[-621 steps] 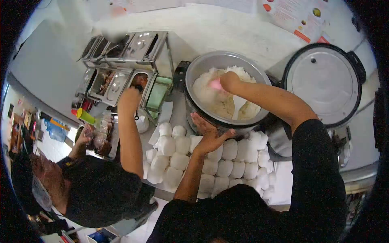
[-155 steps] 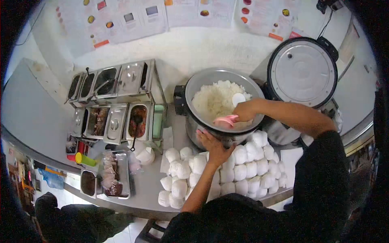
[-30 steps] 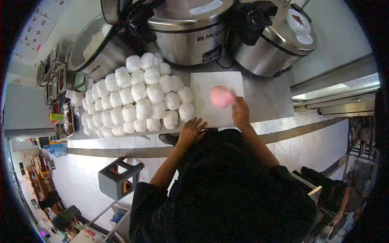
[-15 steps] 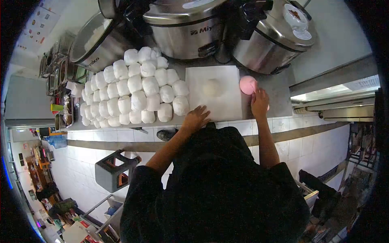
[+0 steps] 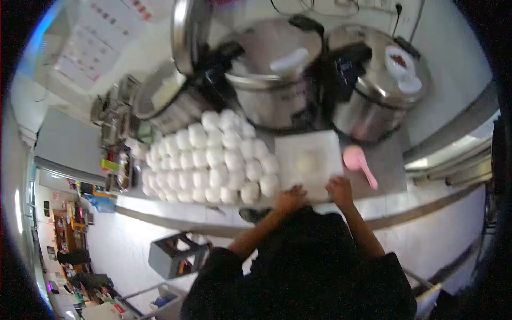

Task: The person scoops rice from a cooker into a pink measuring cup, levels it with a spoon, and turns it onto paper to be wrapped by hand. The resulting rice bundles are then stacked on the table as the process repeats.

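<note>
Head view: paper (image 5: 309,160) (rice-topped) beyond fingers (image 5: 290,194).

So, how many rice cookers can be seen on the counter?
3: the left rice cooker with its lid up, the middle rice cooker, the right rice cooker with its lid shut. None seems hidden.

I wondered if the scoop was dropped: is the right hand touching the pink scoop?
Apart. The head view shows the right hand at the white sheet's near edge, with bare counter between it and the pink scoop.
</note>
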Motion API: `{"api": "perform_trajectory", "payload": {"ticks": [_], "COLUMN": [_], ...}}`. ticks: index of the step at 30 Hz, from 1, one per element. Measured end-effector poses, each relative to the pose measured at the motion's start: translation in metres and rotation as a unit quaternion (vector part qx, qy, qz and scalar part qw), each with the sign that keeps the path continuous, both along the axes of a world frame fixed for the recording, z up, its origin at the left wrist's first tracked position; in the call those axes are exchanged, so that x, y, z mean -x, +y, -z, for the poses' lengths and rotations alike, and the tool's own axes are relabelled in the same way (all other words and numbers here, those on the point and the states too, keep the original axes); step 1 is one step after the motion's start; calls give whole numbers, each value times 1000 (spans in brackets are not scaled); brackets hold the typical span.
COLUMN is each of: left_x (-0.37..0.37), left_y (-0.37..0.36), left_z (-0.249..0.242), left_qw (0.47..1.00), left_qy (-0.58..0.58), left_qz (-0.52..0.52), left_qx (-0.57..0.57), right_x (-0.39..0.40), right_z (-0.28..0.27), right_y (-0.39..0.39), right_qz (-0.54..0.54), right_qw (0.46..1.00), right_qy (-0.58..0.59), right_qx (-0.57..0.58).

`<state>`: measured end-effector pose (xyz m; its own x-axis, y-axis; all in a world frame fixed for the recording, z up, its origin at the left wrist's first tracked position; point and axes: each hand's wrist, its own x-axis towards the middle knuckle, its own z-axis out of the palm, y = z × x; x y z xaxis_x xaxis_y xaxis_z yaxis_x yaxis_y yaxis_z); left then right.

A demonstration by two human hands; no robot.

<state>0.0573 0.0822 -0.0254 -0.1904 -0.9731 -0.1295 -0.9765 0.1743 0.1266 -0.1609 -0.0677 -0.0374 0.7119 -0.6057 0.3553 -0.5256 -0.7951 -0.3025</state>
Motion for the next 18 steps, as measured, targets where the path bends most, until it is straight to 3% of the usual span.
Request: {"api": "perform_trajectory", "payload": {"ticks": [2,5,8,10,11,13,17,18], "left_x": [0,5,7,8,8,5,7,5], "left_y": [-2,-14,-15,-17,-14,-15,-19,-18], "left_z": [4,-27,-22,-4,-22,4,-16,-14], "left_qw": [996,996,996,993,989,991,988,988], "left_qy": [62,67,63,95,123,109,132,129], "left_qz": [-41,-56,-55,-65,-76,-60,-49,-47], "left_qx": [47,-30,-20,-4,-10,47,59,74], "right_x": [-9,-16,-26,-29,-34,-35,-41,-45], "right_z": [-10,-16,-47,-16,-14,-11,-8,-20], "right_y": [-2,5,38,47,48,40,30,35], "right_qz": [21,66,204,177,164,117,74,109], "right_qw": [998,991,975,980,982,980,969,970], "right_qy": [36,-51,72,79,84,113,119,108], "right_qx": [-47,-102,-56,-39,-33,-116,-203,-190]}}
